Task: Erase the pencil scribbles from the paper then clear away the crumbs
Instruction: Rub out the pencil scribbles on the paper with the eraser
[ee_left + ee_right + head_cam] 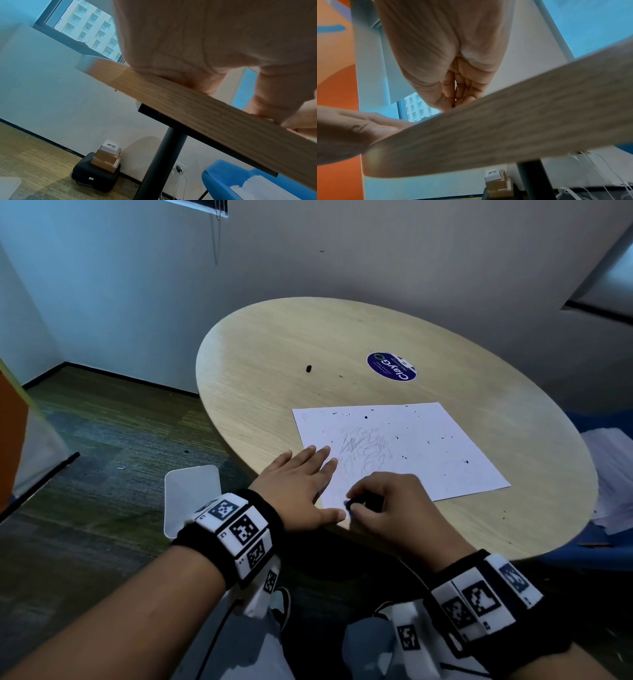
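left hand (301, 484) lies flat, fingers straight, pressing the near left corner of the paper (411, 440) to the round desk (274, 344). right hand (383, 501) has its grip curled round a small dark eraser (352, 503), tip down on the sheet near its front edge, just beside the left thumb. faint pencil scribbles (366, 450) remain mid-sheet, between the two hands and beyond. dark crumbs (428, 442) are scattered over the far and right part of the paper; a few sit on the bare wood, along with one larger dark lump (308, 368).

judgement: erasing is under way, not finished; crumb clearing not begun.

risks:
- only one corner is pinned. a hard stroke away from the left hand could buckle or crease the sheet.
- the sheet sits close to the desk edge; a pull toward the body could drag it off.
- sweeping crumbs with a palm may smear graphite back onto the paper.

containers: a white tray-like object (191, 494) stands below the desk edge to the left; contents cannot be told. a round blue sticker (391, 367) lies further back.
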Demonstrator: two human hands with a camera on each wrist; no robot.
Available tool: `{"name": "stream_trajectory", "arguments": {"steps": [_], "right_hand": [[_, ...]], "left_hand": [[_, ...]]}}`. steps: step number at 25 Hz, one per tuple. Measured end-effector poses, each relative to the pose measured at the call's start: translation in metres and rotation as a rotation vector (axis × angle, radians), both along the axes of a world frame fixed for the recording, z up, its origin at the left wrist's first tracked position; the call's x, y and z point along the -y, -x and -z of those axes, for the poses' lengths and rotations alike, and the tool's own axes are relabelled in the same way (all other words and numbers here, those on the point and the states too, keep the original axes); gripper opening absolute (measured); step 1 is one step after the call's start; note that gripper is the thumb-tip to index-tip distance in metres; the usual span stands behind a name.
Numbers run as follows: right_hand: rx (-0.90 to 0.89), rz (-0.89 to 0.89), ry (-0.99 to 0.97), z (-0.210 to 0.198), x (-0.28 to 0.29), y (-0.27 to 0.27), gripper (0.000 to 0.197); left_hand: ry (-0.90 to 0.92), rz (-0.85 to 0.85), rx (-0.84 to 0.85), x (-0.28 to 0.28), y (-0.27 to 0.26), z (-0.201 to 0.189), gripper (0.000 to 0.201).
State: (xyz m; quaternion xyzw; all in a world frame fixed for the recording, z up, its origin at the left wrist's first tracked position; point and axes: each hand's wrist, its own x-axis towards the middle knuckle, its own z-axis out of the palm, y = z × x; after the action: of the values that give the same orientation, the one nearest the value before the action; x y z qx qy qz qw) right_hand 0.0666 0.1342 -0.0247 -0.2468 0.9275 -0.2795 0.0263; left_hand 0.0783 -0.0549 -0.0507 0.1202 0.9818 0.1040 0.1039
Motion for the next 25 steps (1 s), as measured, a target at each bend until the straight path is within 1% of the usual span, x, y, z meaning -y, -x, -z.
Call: {"name": "stream_trajectory", "arguments": {"steps": [2, 3, 7, 11, 16, 18, 21, 22, 25], "right_hand": [[-0.039, 0.094, 0.028, -0.002, -0.009, 0.009, 0.012], [-0.048, 0.106, 0.030, -0.002, -0.009, 0.010, 0.012], [-0.003, -0.012, -0.007, 0.001, 0.005, -0.006, 0.009], [0.002, 0.118, 0.046, 0.000, -0.007, 0.008, 0.011], [-0.020, 0.125, 0.041, 0.001, -0.005, 0.008, 0.012], [-0.017, 0.088, 0.035, 0.000, 0.000, 0.003, 0.011], [0.005, -0.038, -0.020, -0.001, 0.009, -0.007, 0.009], [0.007, -0.041, -0.027, -0.001, 0.009, -0.006, 0.009], [-0.032, 0.065, -0.010, -0.001, 0.002, 0.002, 0.011]], "left_hand": [[0.005, -0.001, 0.004, 0.000, 0.000, 0.000, 0.088], [0.005, -0.002, 0.004, 0.000, 0.000, 0.000, 0.088], [0.000, 0.000, 0.001, 0.000, 0.000, 0.000, 0.088], [0.002, -0.006, 0.005, 0.000, -0.001, -0.001, 0.088], [0.007, -0.001, 0.021, 0.000, -0.001, -0.003, 0.089], [-0.002, 0.000, 0.027, 0.001, 0.000, -0.004, 0.086], [-0.013, -0.003, 0.034, 0.000, 0.001, -0.003, 0.084], [-0.007, -0.003, 0.033, 0.000, 0.001, -0.003, 0.083], [0.010, -0.001, 0.023, -0.001, -0.001, -0.003, 0.084]]}}
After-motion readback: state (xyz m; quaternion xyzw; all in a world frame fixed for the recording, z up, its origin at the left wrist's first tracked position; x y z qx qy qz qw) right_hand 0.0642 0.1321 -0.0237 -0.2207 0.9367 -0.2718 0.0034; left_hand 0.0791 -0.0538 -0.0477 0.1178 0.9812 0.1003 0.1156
